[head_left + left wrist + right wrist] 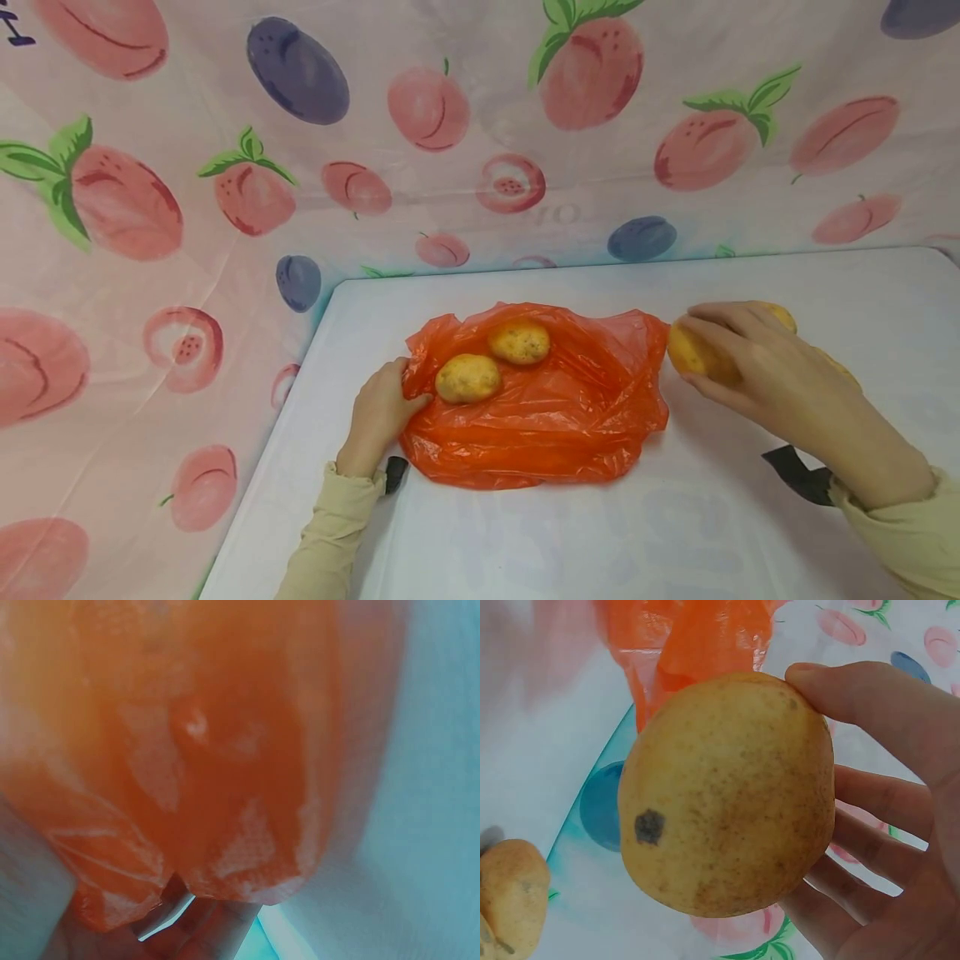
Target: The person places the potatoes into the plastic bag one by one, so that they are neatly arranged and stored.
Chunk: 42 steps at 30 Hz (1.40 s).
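Note:
A thin orange-red plastic bag (540,417) lies spread on the table, with two potatoes, one (468,379) nearer the left hand and one (519,342) behind it, resting on it. My left hand (381,414) grips the bag's left edge between thumb and fingers; in the left wrist view the bag (240,750) hides most of that hand. Right of the bag, my right hand (757,354) holds another potato (727,795) between thumb and fingers. A dark spot shows on its skin in the right wrist view.
More potatoes lie on the white table (510,542) at the right, partly behind the right hand; one potato (514,900) shows at the left of the right wrist view. Behind the table rises a fruit-printed cloth (360,108). Dark straps (798,475) sit at the wrists.

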Available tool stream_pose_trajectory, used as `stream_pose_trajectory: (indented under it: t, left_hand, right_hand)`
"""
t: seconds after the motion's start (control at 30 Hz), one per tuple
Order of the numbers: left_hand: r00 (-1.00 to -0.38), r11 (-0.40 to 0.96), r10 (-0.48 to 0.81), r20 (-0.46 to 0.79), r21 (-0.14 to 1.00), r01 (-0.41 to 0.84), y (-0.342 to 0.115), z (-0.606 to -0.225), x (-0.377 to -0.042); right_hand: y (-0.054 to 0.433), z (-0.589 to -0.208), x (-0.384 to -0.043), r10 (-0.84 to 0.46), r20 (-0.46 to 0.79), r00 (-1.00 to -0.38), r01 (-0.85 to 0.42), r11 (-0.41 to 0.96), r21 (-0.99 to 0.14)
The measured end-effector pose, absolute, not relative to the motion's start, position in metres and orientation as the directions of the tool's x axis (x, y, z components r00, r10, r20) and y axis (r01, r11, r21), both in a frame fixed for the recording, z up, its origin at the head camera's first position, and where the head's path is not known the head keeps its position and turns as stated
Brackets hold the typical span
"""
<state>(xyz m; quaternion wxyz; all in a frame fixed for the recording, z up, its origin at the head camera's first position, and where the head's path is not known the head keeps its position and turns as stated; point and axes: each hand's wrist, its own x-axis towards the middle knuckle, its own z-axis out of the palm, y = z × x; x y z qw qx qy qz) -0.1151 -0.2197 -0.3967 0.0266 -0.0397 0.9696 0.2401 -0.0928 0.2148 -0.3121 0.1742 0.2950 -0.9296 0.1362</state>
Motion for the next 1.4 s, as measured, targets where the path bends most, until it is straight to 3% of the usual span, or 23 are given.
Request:
stream_pose_trajectory:
  t: [0.43, 1.4]
  left_hand:
    - [-0.996, 0.884, -0.061, -0.058, 0.461, -0.081, -0.219, -0.397, -0.114]
    - [-0.995, 0.878, -0.067, -0.075, 0.469, -0.095, -0.218, -0.396, -0.115]
  right_hand:
    - [0.200, -0.307, -0.098, -0.540, 0.435, -0.720, -0.659, 0.729, -0.185]
    - [0.155, -0.300, -0.102, -0.583, 0.375, -0.721, -0.678, 0.707, -0.204]
